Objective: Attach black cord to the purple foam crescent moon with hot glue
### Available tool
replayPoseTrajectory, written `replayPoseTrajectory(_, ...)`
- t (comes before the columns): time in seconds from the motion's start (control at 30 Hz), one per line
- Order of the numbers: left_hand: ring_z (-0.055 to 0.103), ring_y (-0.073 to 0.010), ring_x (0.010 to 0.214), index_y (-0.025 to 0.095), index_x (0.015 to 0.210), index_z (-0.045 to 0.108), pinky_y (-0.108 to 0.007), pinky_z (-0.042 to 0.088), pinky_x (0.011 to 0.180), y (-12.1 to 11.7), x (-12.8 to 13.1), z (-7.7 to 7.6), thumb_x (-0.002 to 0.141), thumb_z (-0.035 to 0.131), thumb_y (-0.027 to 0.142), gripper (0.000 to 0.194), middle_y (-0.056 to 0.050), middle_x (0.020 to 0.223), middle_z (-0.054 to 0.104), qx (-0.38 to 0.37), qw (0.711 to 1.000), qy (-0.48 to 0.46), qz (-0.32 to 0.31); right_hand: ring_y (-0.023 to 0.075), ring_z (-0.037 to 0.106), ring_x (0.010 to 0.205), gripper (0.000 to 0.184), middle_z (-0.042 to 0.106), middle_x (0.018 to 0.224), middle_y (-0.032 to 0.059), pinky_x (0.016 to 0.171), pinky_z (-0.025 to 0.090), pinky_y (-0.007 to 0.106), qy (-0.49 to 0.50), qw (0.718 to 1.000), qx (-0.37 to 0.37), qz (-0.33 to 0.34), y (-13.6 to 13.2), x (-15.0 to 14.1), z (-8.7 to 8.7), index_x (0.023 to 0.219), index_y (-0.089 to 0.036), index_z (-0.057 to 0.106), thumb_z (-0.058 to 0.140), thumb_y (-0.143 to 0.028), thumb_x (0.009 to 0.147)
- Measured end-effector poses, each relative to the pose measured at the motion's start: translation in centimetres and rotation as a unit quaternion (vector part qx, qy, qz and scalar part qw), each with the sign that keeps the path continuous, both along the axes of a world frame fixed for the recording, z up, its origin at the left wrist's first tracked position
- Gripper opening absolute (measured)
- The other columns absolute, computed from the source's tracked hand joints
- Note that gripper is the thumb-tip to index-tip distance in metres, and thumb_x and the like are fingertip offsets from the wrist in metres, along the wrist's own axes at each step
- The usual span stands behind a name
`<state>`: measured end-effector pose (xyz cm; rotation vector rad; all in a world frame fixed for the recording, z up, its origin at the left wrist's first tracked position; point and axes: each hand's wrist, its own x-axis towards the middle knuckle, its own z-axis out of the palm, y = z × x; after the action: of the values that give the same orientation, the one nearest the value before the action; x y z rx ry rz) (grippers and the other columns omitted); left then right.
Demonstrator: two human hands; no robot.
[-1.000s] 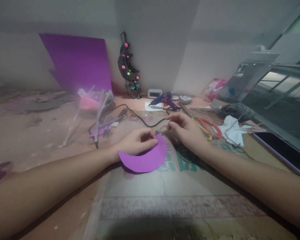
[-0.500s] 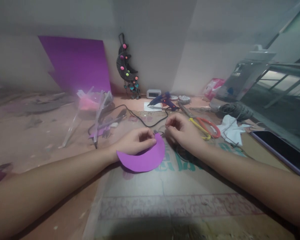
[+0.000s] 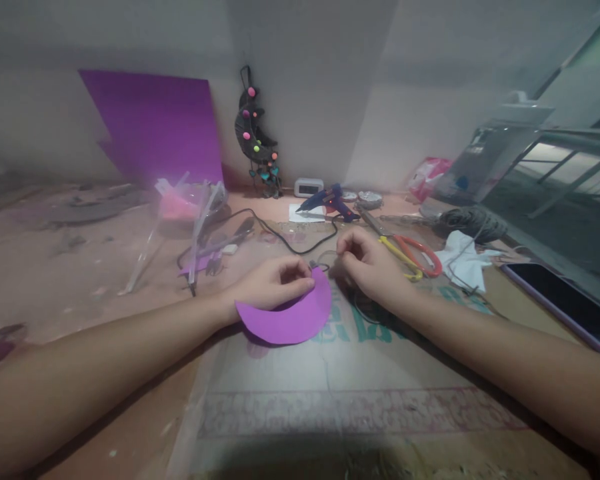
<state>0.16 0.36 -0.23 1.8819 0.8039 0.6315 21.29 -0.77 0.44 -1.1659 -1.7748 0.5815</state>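
Note:
My left hand [image 3: 286, 279] pinches a purple paper crescent [image 3: 285, 327] near its upper tip, its curved side facing down and right. A thin dark cord [image 3: 325, 254] loops at that tip and runs over to my right hand [image 3: 361, 257]. The right fingers are closed in a pinch where the cord reaches them; the exact contact is hard to see. More of the cord curls under the right wrist. Just right of this hand lie scissors [image 3: 419, 252] with orange and yellow handles.
A blue glue gun [image 3: 325, 200] rests on a white card [image 3: 300, 215] before a small clock [image 3: 309, 187]. A decorated dark crescent [image 3: 250, 133] and a purple sheet [image 3: 165, 127] lean on the wall. At right are grey yarn [image 3: 473, 223], a tissue [image 3: 463, 260] and a phone [image 3: 565, 303].
My right hand has shifted very slightly right, away from the crescent. The left hand and the crescent hold almost the same place.

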Motion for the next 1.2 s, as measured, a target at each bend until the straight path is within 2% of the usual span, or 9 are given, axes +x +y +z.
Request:
replayPoseTrajectory(0.23, 0.052, -0.0106, 0.067, 0.017, 0.082, 0.057, -0.022, 0.041, 0.060, 0.17, -0.10, -0.25, 0.085, 0.059, 0.035, 0.019, 0.002, 0.075, 0.058, 0.011, 1.000, 0.010, 0.001, 0.0157, 0.047, 0.071, 0.020, 0.046, 0.075, -0.0011, 0.067, 0.038, 0.030, -0.035, 0.999, 0.027, -0.004, -0.06, 0.07, 0.14, 0.078, -0.021, 0.048, 0.042, -0.003, 0.073)
replayPoseTrajectory(0.4, 0.053, -0.0108, 0.068, 0.017, 0.081, 0.056, -0.022, 0.042, 0.062, 0.17, -0.09, -0.32, 0.085, 0.059, 0.034, 0.018, 0.002, 0.075, 0.058, 0.011, 1.000, 0.002, -0.003, 0.0164, 0.050, 0.073, 0.019, 0.047, 0.074, -0.0016, 0.066, 0.040, 0.030, -0.007, 1.000, -0.009, 0.001, -0.26, -0.12, 0.14, 0.082, -0.022, 0.049, 0.042, -0.006, 0.077)
replayPoseTrajectory(0.53, 0.054, -0.0109, 0.068, 0.017, 0.081, 0.057, -0.022, 0.042, 0.063, 0.19, -0.02, -0.20, 0.085, 0.059, 0.034, 0.018, 0.002, 0.076, 0.058, 0.018, 1.000, 0.004, -0.008, 0.0155, 0.052, 0.077, 0.016, 0.051, 0.084, 0.0002, 0.071, 0.042, 0.031, 0.012, 1.000, 0.005, 0.011, -0.13, -0.17, 0.20, 0.085, -0.021, 0.053, 0.046, -0.008, 0.080)
replayPoseTrajectory(0.67, 0.054, -0.0115, 0.068, 0.017, 0.081, 0.057, -0.022, 0.042, 0.062, 0.20, -0.03, -0.15, 0.085, 0.058, 0.034, 0.018, 0.001, 0.076, 0.059, 0.025, 1.000, 0.011, -0.005, 0.0152, 0.053, 0.080, 0.013, 0.052, 0.085, 0.0006, 0.074, 0.043, 0.031, 0.006, 1.000, 0.016, 0.016, 0.02, -0.10, 0.28, 0.083, -0.020, 0.054, 0.050, -0.008, 0.081)
replayPoseTrajectory(0.97, 0.053, -0.0115, 0.068, 0.017, 0.081, 0.057, -0.022, 0.043, 0.061, 0.17, -0.08, -0.33, 0.085, 0.058, 0.035, 0.019, 0.001, 0.075, 0.059, 0.028, 1.000, 0.014, -0.003, 0.0161, 0.054, 0.080, 0.014, 0.053, 0.084, 0.0005, 0.068, 0.044, 0.031, 0.004, 1.000, 0.016, 0.008, 0.11, -0.07, -0.05, 0.084, -0.022, 0.053, 0.050, -0.009, 0.078)
replayPoseTrajectory(1.2, 0.054, -0.0120, 0.068, 0.017, 0.081, 0.057, -0.022, 0.043, 0.060, 0.09, -0.04, -0.06, 0.084, 0.058, 0.036, 0.019, 0.000, 0.076, 0.059, 0.027, 0.999, 0.022, -0.001, 0.0155, 0.049, 0.076, 0.018, 0.047, 0.078, -0.0003, 0.064, 0.043, 0.029, -0.009, 1.000, 0.006, 0.010, -0.32, -0.25, 0.43, 0.079, -0.022, 0.049, 0.044, -0.005, 0.076)
